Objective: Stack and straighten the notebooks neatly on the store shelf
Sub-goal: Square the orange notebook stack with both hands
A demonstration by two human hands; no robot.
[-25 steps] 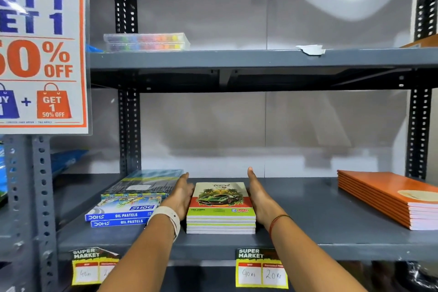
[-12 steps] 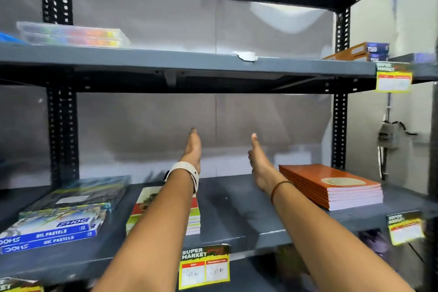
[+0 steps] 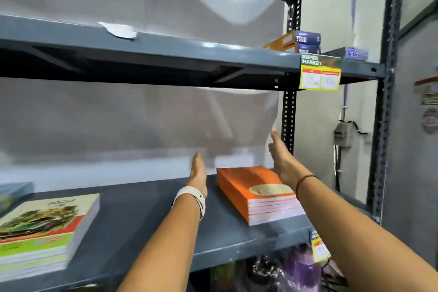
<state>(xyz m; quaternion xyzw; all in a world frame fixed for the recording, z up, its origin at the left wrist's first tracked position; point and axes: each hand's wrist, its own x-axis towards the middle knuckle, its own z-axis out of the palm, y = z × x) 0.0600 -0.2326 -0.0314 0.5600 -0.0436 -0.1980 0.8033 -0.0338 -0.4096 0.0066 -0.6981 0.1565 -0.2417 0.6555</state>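
Note:
A stack of orange notebooks [image 3: 254,193] lies on the grey middle shelf [image 3: 147,223], right of centre. My left hand [image 3: 198,174] is flat and edge-up just left of the stack, a white band on its wrist. My right hand [image 3: 282,161] hovers above the stack's right side with fingers straight and apart. Neither hand holds anything; whether they touch the stack is unclear. At the far left sits a stack of green car-cover notebooks [image 3: 45,230].
The upper shelf [image 3: 166,45] carries a white scrap [image 3: 118,29] and blue and orange boxes [image 3: 301,41] at its right end. A perforated upright post [image 3: 289,111] stands right behind my right hand. Yellow price tags [image 3: 320,73] hang on the shelf edges.
Both hands left the green car-cover stack and swung right to either side of the orange stack. The view panned right with them, so the sale sign and pastel boxes are out of view.

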